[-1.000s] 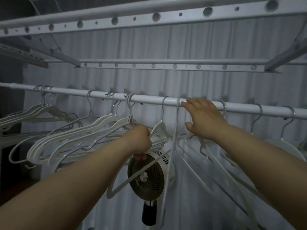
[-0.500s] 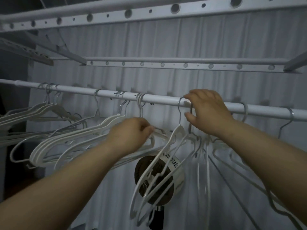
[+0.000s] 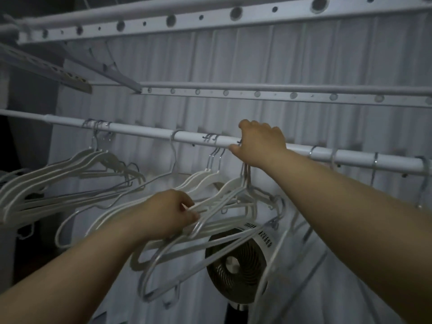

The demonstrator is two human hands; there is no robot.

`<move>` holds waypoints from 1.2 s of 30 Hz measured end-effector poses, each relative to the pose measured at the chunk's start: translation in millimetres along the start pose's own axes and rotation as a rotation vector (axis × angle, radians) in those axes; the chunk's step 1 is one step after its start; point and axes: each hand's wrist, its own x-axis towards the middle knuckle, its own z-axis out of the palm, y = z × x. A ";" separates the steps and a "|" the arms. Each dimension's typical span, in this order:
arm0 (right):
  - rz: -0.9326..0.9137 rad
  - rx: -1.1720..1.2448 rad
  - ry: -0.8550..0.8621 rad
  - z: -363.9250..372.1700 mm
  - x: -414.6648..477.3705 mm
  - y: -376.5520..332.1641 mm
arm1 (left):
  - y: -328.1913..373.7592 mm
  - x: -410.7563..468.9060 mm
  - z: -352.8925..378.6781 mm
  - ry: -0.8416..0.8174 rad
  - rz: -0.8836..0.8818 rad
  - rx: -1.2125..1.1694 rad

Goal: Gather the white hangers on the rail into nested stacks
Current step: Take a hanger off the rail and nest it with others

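**A:** What just changed?

**B:** The right hand (image 3: 259, 146) slid left along the long white metal rail (image 3: 145, 133) and pushed some hooks with it. Now the white plastic hangers with thin metal hooks (image 3: 224, 192) hang bunched together under that hand.

**A:** What are the hands doing?

**B:** The right hand is curled round the rail, on top of those hooks. The left hand (image 3: 170, 213) is lower down. Its fingers are closed tight on the hanger arms.

**A:** Is that good for the job?

**B:** I think so. This bunch is nearly one stack. A tidy stack (image 3: 46, 176) already hangs far left. Some loose hangers (image 3: 374, 164) wait on the right.

**A:** And a second ago?

**B:** One hanger swung apart from the others, in front of the round black-and-white fan (image 3: 243, 284). Now it is tucked in with the rest.
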 end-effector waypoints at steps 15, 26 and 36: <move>0.055 0.039 -0.075 -3.3 -14.8 33.8 | -9.2 26.8 14.8 -0.037 0.026 0.001; -0.002 -0.015 -0.052 -4.0 -24.3 48.2 | -2.8 47.9 26.4 -0.141 0.012 0.202; -0.069 -0.007 -0.007 -7.0 -36.3 45.3 | -26.8 -2.7 16.1 -0.176 -0.027 0.013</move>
